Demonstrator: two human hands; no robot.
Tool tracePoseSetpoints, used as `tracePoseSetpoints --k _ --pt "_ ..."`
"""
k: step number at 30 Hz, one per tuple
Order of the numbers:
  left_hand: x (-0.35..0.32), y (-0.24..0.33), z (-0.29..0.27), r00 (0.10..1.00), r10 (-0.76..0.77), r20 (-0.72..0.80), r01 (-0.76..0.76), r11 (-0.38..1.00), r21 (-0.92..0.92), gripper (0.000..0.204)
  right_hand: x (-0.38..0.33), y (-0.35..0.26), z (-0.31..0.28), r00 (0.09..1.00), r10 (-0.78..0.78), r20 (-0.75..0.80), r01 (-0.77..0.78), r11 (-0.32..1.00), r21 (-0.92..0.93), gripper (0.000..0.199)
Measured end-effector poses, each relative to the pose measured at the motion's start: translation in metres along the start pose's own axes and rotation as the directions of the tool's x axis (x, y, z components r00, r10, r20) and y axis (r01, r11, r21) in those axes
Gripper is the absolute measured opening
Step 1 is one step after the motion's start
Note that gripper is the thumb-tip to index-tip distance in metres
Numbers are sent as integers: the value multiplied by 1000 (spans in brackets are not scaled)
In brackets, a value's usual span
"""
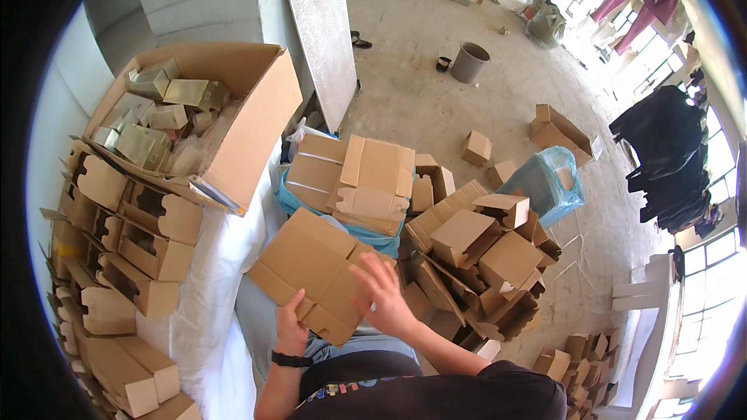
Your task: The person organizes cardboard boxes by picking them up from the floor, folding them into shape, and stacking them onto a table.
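Left hand grips near edge of flat cardboard, thumb on top. Right hand open, fingers spread over its right side; contact unclear. Flat cardboard lies between black shirt and flattened carton stack; rightward, heaped boxes.

Carton blank, one. Plain brown cardboard, matt, roughly oblong in outline. State: flattened, panels marked off by straight crease lines, with cut flaps toward the near, right-hand end. Pose: broad face upward, set aslant, one corner pointing left. Location: over the person's lap.
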State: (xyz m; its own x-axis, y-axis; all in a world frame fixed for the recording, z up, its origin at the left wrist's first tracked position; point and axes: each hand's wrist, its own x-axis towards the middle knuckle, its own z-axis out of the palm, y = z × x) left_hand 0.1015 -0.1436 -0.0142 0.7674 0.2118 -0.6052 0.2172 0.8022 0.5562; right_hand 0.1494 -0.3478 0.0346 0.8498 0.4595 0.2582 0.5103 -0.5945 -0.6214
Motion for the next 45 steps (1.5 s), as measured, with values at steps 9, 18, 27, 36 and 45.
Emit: tracePoseSetpoints --k 9,18,27,36,45 --pt "12 24 -3 974 -123 193 91 982 166 39 -11 42 -21 724 624 294 -555 273 786 57" --pt "3 31 -17 989 -64 134 40 984 174 39 -7 28 -14 682 516 518 -713 311 629 53" --pt "10 30 -30 997 21 72 -38 969 245 40 -6 40 20 759 456 465 -632 348 692 42" --pt "-12 20 -44 999 -52 2 51 986 161 33 37 118 13 663 740 113 -296 120 948 33" --pt "-24 24 -55 996 36 -86 -28 996 90 31 100 254 74 456 887 71 -445 158 881 41"
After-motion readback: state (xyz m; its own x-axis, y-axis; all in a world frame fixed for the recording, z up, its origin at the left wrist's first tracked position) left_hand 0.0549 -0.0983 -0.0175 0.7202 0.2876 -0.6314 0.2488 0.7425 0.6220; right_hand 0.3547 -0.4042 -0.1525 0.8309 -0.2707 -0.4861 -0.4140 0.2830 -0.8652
